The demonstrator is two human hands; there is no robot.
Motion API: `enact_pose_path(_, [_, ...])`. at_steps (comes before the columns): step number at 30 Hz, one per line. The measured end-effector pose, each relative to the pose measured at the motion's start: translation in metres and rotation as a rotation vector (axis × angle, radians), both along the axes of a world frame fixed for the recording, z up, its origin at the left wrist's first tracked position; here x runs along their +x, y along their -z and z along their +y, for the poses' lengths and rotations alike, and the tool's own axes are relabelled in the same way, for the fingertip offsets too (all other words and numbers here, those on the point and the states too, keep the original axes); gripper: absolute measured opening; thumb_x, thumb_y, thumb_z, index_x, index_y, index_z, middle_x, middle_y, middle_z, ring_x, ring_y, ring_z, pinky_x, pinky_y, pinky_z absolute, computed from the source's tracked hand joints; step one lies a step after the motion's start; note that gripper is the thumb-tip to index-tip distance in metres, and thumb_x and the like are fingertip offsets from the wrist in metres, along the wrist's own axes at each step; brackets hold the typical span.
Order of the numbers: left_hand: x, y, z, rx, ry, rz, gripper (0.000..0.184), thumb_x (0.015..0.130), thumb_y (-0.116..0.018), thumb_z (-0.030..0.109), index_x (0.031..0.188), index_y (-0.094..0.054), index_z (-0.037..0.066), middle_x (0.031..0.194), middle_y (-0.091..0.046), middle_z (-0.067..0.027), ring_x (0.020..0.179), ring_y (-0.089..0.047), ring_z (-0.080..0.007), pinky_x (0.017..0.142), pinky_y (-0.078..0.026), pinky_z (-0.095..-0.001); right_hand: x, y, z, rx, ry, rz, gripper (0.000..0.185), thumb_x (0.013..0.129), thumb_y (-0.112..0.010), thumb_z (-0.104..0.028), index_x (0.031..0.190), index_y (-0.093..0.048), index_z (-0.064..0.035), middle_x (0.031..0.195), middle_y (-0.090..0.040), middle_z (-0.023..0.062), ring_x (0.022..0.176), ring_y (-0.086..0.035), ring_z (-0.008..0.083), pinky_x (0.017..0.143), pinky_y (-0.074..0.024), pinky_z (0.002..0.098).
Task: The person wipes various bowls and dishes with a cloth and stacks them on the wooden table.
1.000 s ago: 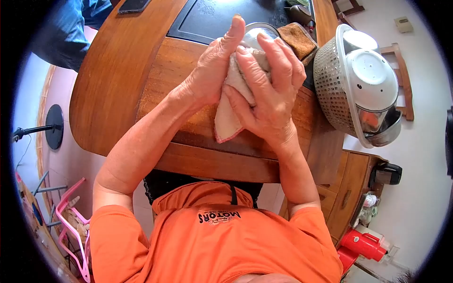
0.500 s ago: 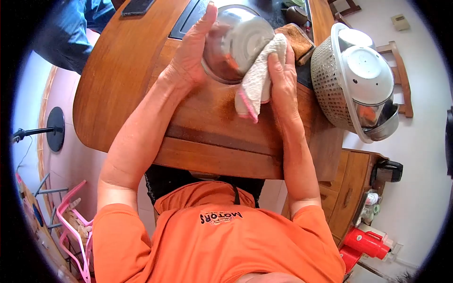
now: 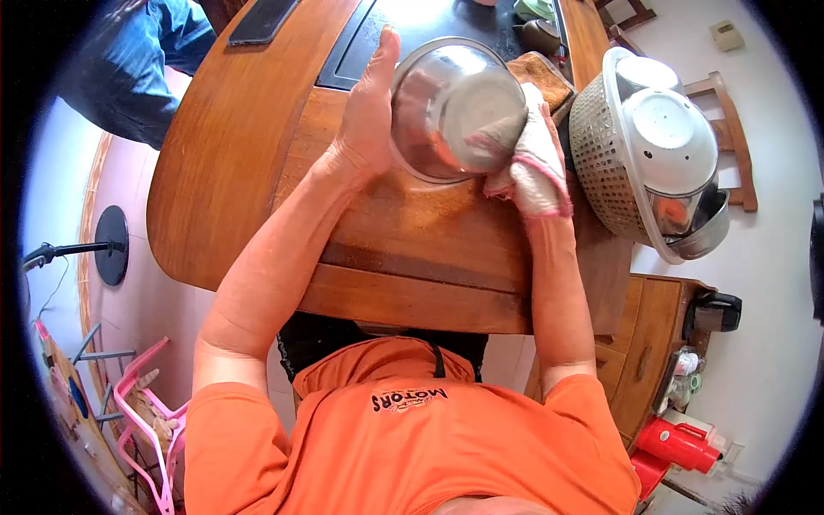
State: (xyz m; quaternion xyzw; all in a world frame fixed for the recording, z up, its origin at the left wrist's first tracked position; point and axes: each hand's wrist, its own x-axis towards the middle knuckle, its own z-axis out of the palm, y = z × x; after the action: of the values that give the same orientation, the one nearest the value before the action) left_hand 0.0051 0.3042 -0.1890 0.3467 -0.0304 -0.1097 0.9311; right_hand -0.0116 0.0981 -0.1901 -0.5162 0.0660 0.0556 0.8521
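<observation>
A shiny metal bowl [image 3: 459, 107] is held above the wooden table, its base turned toward me. My left hand [image 3: 367, 120] grips the bowl's left rim with the thumb pointing up; its other fingers are hidden behind the bowl. On the right side, a white cloth with a pink edge [image 3: 536, 163] presses against the bowl. My right hand [image 3: 549, 129] is closed on this cloth, which drapes over most of it and hides the fingers.
A plastic basket [image 3: 596, 146] with white and metal bowls stands to the right. Behind the bowl are a folded brown cloth [image 3: 539, 75] and a black tray [image 3: 378, 43]. A phone [image 3: 262, 21] lies at the table's far left, near a person's jeans [image 3: 129, 77].
The cloth has moved from the bowl's lower face to its right edge and now bunches over my right hand. The bowl has shifted slightly right and down in view.
</observation>
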Motion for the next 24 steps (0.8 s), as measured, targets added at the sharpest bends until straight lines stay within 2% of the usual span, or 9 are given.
enact_pose_path(3, [-0.002, 0.005, -0.002, 0.129, -0.074, -0.028, 0.063, 0.105, -0.039, 0.058, 0.120, -0.065, 0.003, 0.109, -0.068, -0.0055, 0.096, -0.061, -0.0152, 0.091, -0.051, -0.0310, 0.001, -0.014, 0.005, -0.176, 0.148, 0.112, 0.048, 0.103, -0.056, -0.044, 0.124, -0.061, -0.0010, 0.094, -0.069, 0.0138, 0.076, -0.070, 0.0270, 0.075, -0.0599, 0.0392])
enact_pose_path(10, [-0.001, 0.016, -0.007, 0.302, -0.200, -0.155, 0.045, 0.107, -0.046, 0.048, 0.099, -0.063, 0.007, 0.092, -0.062, 0.0024, 0.080, -0.052, -0.0057, 0.079, -0.049, -0.0266, 0.010, 0.004, -0.008, 0.001, 0.247, 0.083, 0.041, 0.101, -0.060, -0.044, 0.108, -0.064, -0.0034, 0.079, -0.064, 0.0093, 0.070, -0.067, 0.0235, 0.065, -0.0598, 0.0431])
enact_pose_path(13, [-0.005, 0.006, -0.011, 0.298, -0.217, -0.121, 0.042, 0.108, -0.046, 0.046, 0.101, -0.061, 0.007, 0.092, -0.060, 0.0015, 0.083, -0.055, -0.0061, 0.080, -0.048, -0.0245, 0.010, 0.000, -0.012, 0.032, 0.287, 0.098, 0.037, 0.101, -0.060, -0.044, 0.104, -0.063, -0.0073, 0.081, -0.061, 0.0057, 0.069, -0.062, 0.0192, 0.060, -0.0555, 0.0391])
enact_pose_path(16, [-0.007, 0.007, -0.016, 0.492, -0.294, -0.234, 0.042, 0.107, -0.046, 0.044, 0.122, -0.052, 0.005, 0.106, -0.059, -0.0025, 0.098, -0.056, -0.0096, 0.091, -0.046, -0.0249, 0.010, 0.007, -0.011, 0.147, 0.244, 0.122, 0.036, 0.101, -0.060, -0.048, 0.107, -0.062, -0.0129, 0.092, -0.060, 0.0026, 0.068, -0.057, 0.0146, 0.051, -0.0496, 0.0328])
enact_pose_path(17, [-0.009, 0.006, -0.017, 0.596, -0.362, -0.302, 0.046, 0.107, -0.045, 0.045, 0.130, -0.049, 0.005, 0.115, -0.057, -0.0046, 0.107, -0.055, -0.0123, 0.097, -0.046, -0.0271, 0.014, 0.017, -0.015, 0.069, 0.197, 0.002, 0.044, 0.099, -0.063, -0.047, 0.121, -0.061, -0.0081, 0.104, -0.063, 0.0066, 0.083, -0.063, 0.0191, 0.069, -0.0567, 0.0360])
enact_pose_path(18, [-0.004, 0.016, -0.019, 0.616, -0.380, -0.327, 0.059, 0.105, -0.048, 0.049, 0.142, -0.040, 0.003, 0.130, -0.051, -0.0115, 0.123, -0.049, -0.0178, 0.109, -0.038, -0.0325, 0.012, 0.023, -0.018, 0.080, 0.168, -0.066, 0.049, 0.099, -0.063, -0.046, 0.127, -0.058, -0.0055, 0.111, -0.063, 0.0084, 0.093, -0.063, 0.0202, 0.080, -0.0550, 0.0365])
enact_pose_path(20, [-0.007, 0.013, -0.019, 0.682, -0.391, -0.390, 0.065, 0.104, -0.049, 0.051, 0.145, -0.036, 0.003, 0.137, -0.041, -0.0148, 0.130, -0.045, -0.0225, 0.111, -0.038, -0.0362, 0.003, 0.018, -0.017, 0.125, 0.074, -0.097, 0.057, 0.098, -0.065, -0.041, 0.136, -0.051, -0.0011, 0.124, -0.061, 0.0116, 0.115, -0.059, 0.0212, 0.106, -0.0445, 0.0356])
enact_pose_path(22, [-0.009, 0.008, -0.017, 0.800, -0.385, -0.486, 0.084, 0.097, -0.052, 0.063, 0.151, -0.031, 0.002, 0.149, -0.026, -0.0217, 0.138, -0.038, -0.0326, 0.116, -0.036, -0.0436, 0.000, 0.012, -0.016, 0.099, 0.065, -0.097, 0.056, 0.098, -0.066, -0.042, 0.135, -0.053, -0.0011, 0.122, -0.062, 0.0114, 0.113, -0.060, 0.0207, 0.103, -0.0466, 0.0353])
enact_pose_path(24, [-0.008, 0.012, -0.017, 0.968, -0.437, -0.595, 0.088, 0.095, -0.054, 0.066, 0.151, -0.031, 0.002, 0.150, -0.025, -0.0232, 0.139, -0.036, -0.0347, 0.116, -0.035, -0.0462, -0.002, 0.011, -0.016, 0.028, 0.035, -0.145, 0.051, 0.099, -0.064, -0.041, 0.130, -0.056, -0.0015, 0.118, -0.065, 0.0113, 0.108, -0.063, 0.0194, 0.097, -0.0512, 0.0352])
